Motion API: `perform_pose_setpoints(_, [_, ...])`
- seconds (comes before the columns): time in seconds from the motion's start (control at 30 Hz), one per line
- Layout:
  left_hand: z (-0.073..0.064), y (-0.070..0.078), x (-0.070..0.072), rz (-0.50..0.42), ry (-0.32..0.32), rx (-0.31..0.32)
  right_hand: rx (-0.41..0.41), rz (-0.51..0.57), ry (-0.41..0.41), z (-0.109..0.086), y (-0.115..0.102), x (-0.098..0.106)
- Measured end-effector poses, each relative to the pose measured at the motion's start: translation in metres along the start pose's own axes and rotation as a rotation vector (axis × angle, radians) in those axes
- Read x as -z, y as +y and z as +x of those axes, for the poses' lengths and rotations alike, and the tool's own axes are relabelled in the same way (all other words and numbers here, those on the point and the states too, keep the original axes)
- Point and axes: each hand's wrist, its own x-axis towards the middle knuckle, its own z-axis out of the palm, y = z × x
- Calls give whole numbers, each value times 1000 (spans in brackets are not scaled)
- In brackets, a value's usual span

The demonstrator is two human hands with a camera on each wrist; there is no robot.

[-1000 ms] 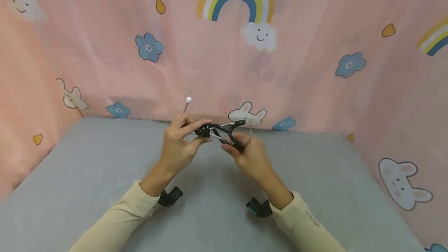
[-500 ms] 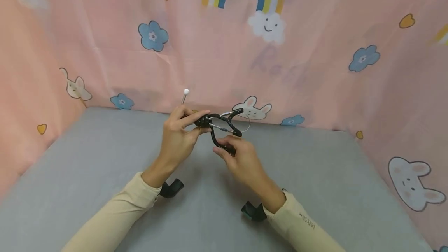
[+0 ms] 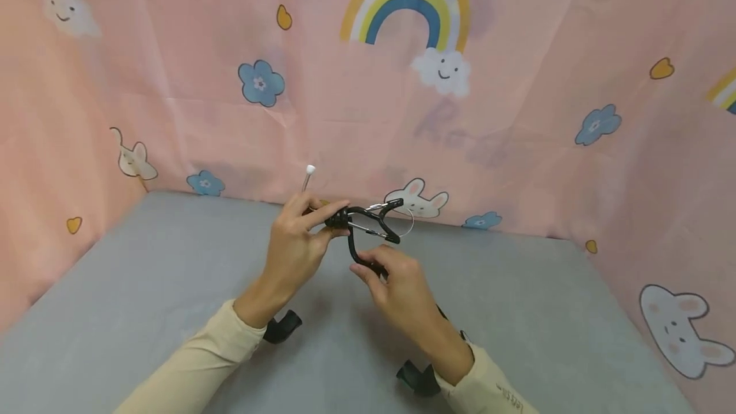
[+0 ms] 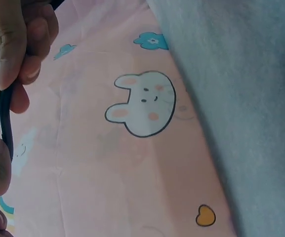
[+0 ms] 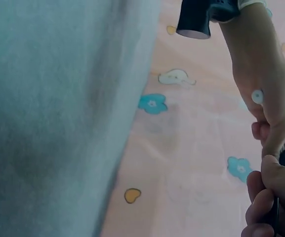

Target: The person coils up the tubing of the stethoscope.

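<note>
In the head view a small black frame (image 3: 382, 214) has coated curved arms and silvery rods, with a thin wire loop at its right end. My left hand (image 3: 293, 241) pinches its thick dark hub (image 3: 338, 217) between thumb and fingers. A metal rod with a white tip (image 3: 310, 170) sticks up behind that hand. Below the frame, my right hand (image 3: 397, 283) pinches the end of a bent black arm (image 3: 353, 249). The left wrist view shows this dark arm (image 4: 5, 118) running between the fingers of both hands. What exact kind of thing it is, I cannot tell.
Both hands are above a grey-covered table (image 3: 172, 267). A pink printed curtain (image 3: 345, 101) encloses the back and sides. Black devices (image 3: 283, 327) are strapped at both wrists, by the beige sleeves (image 3: 207, 353).
My right hand has moved from the frame's forked end down and left, and the bent black arm has swung downward with it. The left hand keeps its grip on the hub.
</note>
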Motion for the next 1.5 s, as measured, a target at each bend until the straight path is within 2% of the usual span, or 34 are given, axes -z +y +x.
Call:
perform_pose_setpoints(0.17, [2, -1, -4, 116, -40, -95, 17, -62, 21, 0, 0, 8])
perform_pose_setpoints(0.33, [-8, 0, -6, 282, -105, -242, 19, -114, 8, -5, -1, 13])
perform_pose_setpoints(0.4, [-11, 2, -6, 322, -139, -294, 23, -123, 22, -6, 1, 15])
perform_pose_setpoints(0.5, [-7, 3, -8, 333, -210, -357, 52, -161, 78, 1, 5, 20])
perform_pose_setpoints(0.63, [2, 1, -8, 273, -272, -426, 112, -231, 148, 11, 11, 25])
perform_pose_setpoints(0.77, [-2, -2, -5, 184, -321, -495, 142, -236, 158, 8, 16, 26])
perform_pose_setpoints(0.87, [-4, -2, -3, 122, -373, -518, 153, -200, 151, 6, 21, 28])
perform_pose_setpoints(1.03, [-2, -1, -4, 20, -410, -504, 170, -133, 156, 9, 28, 38])
perform_pose_setpoints(1.3, [-7, -2, -14, -142, -375, -472, 215, -34, 180, 10, 39, 46])
perform_pose_setpoints(1.37, [-7, -1, -15, -180, -376, -471, 220, 35, 153, 12, 42, 48])
perform_pose_setpoints(1.5, [-4, 1, -12, -265, -389, -485, 233, 210, 26, 19, 48, 57])
